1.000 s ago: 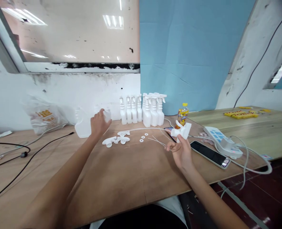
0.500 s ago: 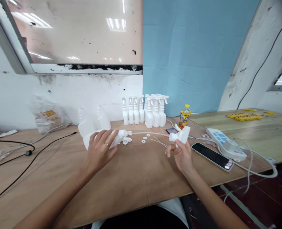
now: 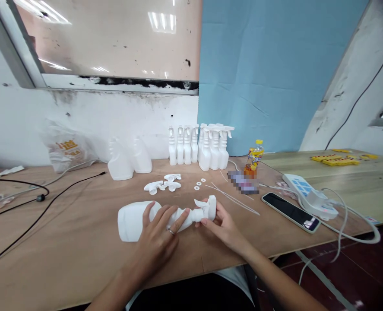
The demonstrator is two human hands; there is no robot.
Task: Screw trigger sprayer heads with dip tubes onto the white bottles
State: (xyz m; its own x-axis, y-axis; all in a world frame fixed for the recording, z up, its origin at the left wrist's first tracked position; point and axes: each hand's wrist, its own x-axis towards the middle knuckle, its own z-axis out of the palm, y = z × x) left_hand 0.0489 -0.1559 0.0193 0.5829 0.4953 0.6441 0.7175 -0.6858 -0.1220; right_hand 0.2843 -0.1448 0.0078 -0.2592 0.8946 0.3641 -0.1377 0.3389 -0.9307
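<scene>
My left hand (image 3: 162, 229) is wrapped round a white spray bottle (image 3: 131, 222) that lies on its side with its neck to the right. At the neck, my right hand (image 3: 222, 220) grips a white trigger sprayer (image 3: 210, 208), whose collar meets the bottle mouth. The sprayer's tube does not show; it appears to be inside the bottle. Behind the bottle lie several loose trigger sprayers (image 3: 154, 187). Three small white washers (image 3: 198, 184) and a few thin tubes (image 3: 236, 202) lie to their right.
Several white bottles with sprayers (image 3: 213, 151) stand at the wall. Two bottles without sprayers (image 3: 120, 163) are left of them. A drink bottle (image 3: 254, 160), a phone (image 3: 290, 211) and a power strip (image 3: 309, 196) occupy the right. Black cables (image 3: 45, 218) cross the left.
The sprayer has moved left to the bottle mouth, and its tube, visible before between my hands, no longer shows. The bottle has come lower and nearer to me.
</scene>
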